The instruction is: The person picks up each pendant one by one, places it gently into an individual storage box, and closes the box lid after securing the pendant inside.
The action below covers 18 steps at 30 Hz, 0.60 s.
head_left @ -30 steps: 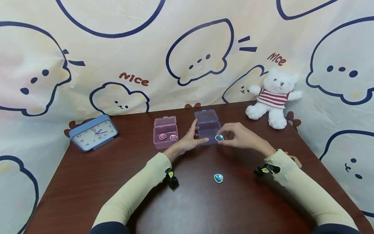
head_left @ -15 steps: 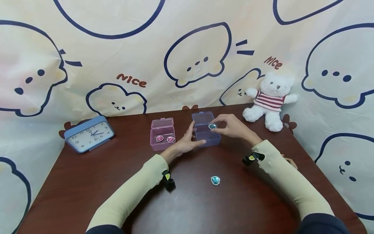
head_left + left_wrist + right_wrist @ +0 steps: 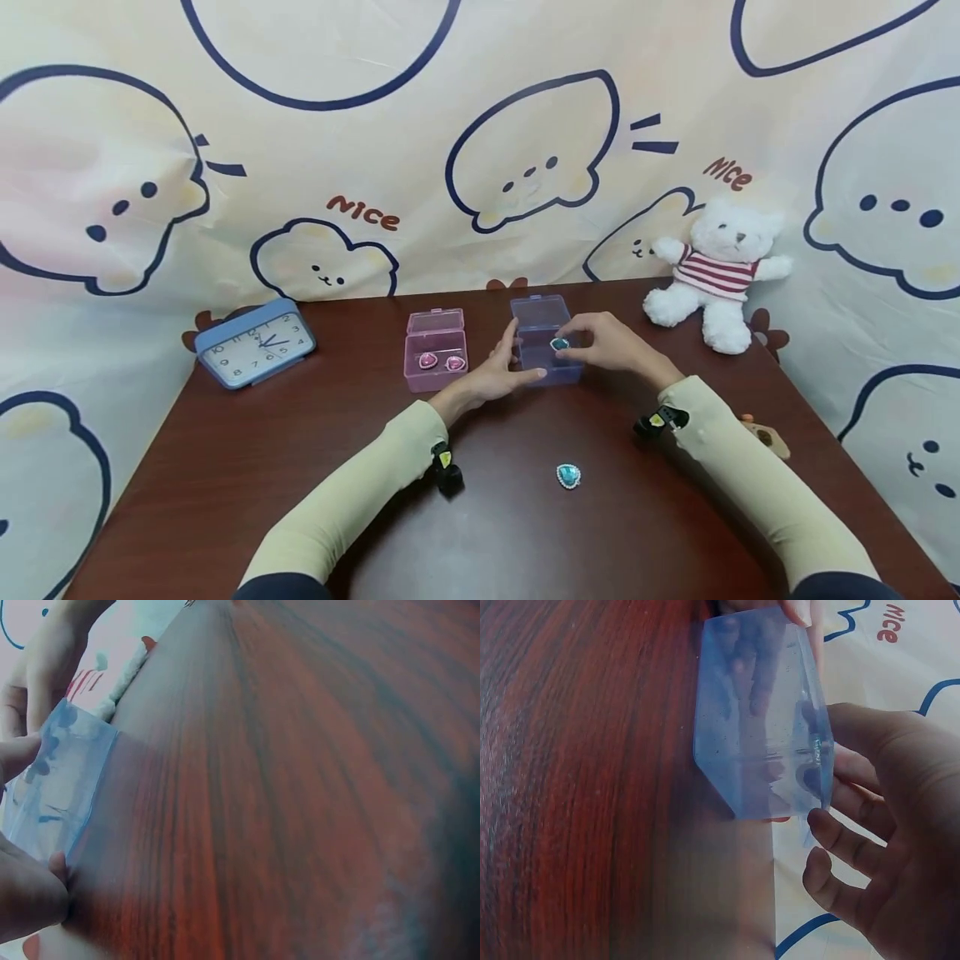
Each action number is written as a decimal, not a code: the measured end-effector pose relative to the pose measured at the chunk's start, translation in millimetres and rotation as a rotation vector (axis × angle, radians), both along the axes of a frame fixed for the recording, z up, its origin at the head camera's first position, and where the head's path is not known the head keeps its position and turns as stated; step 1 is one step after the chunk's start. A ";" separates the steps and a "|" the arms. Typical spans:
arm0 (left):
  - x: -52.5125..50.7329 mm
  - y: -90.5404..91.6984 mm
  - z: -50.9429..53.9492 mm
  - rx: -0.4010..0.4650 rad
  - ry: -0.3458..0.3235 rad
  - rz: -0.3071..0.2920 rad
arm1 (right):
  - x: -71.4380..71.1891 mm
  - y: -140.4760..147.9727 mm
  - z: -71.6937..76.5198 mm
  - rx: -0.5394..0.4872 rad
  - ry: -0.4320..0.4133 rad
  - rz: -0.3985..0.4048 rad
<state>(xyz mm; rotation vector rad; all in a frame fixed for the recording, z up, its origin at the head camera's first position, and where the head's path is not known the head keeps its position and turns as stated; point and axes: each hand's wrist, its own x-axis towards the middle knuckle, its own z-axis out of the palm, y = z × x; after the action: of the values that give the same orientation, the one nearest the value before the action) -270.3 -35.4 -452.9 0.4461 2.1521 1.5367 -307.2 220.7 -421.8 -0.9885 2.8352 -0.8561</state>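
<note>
A translucent blue-purple plastic box (image 3: 561,375) stands on the table with its lid raised at the back. My left hand (image 3: 491,377) holds it at the left, thumb along the front and fingers by the side. Between right thumb and fingers, my right hand (image 3: 609,342) pinches a blue heart-shaped gem (image 3: 559,343) at the box's opening. The right wrist view shows the clear box wall (image 3: 757,727), with right fingers at its rim. A second blue heart gem (image 3: 568,476) lies nearer me on the table. The left wrist view catches the box (image 3: 75,765) from its front.
Left of the blue box sits an open pink box (image 3: 426,382) holding two pink heart gems (image 3: 442,362). A blue clock (image 3: 258,343) stands at the far left and a white teddy bear (image 3: 716,275) at the back right. A small wooden item (image 3: 768,437) lies beyond the right sleeve.
My right hand carried the gem from the box's front right corner up over its middle, then lowered it towards the opening. My left hand stays at the box. The head view shifted slightly.
</note>
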 end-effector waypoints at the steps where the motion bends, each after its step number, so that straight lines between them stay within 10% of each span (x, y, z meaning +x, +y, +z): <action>1: 0.5 1.5 -1.2 -0.002 0.001 -0.003 | 1.0 1.5 -1.4 0.003 -0.003 -0.006; 18: -0.1 3.1 -4.0 0.022 -0.009 0.013 | 0.5 1.9 -9.3 0.040 0.015 -0.042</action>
<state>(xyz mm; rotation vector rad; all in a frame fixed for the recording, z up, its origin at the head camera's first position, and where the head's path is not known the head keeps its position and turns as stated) -270.4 -32.3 -456.9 0.4329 2.1376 1.5679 -306.8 222.6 -431.1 -0.9372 2.8835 -0.7949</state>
